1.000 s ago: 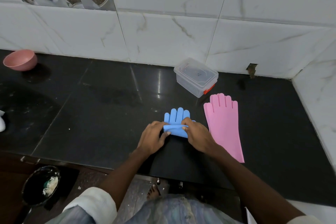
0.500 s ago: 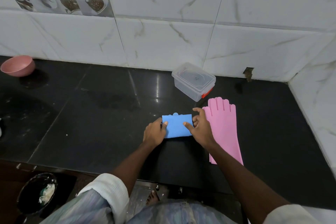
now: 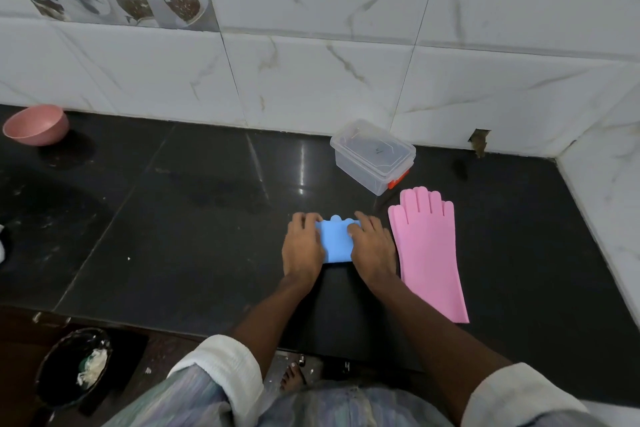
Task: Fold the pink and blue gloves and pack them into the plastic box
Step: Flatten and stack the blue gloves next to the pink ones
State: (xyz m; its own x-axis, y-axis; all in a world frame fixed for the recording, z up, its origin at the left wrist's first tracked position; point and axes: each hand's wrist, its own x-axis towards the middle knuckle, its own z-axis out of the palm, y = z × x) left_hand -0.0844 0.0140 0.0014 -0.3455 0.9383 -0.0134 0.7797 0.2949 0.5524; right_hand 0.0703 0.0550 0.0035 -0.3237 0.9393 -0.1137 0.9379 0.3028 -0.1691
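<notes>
The blue glove (image 3: 336, 241) lies folded in half on the black counter, only its fingertips poking out at the far edge. My left hand (image 3: 302, 245) rests flat on its left side and my right hand (image 3: 372, 248) on its right side, both pressing it down. The pink glove (image 3: 427, 250) lies flat and unfolded just to the right of my right hand, fingers pointing at the wall. The clear plastic box (image 3: 372, 156) with its lid on and an orange clip stands behind the gloves, near the wall.
A pink bowl (image 3: 36, 125) sits at the far left by the tiled wall. The counter's front edge (image 3: 173, 324) runs below my forearms. A black bin (image 3: 74, 366) with scraps stands on the floor at lower left. The side wall closes the counter on the right.
The blue glove's cuff end was folded over its fingers. Both hands moved from pinching the fold to pressing flat on the folded glove's two sides.
</notes>
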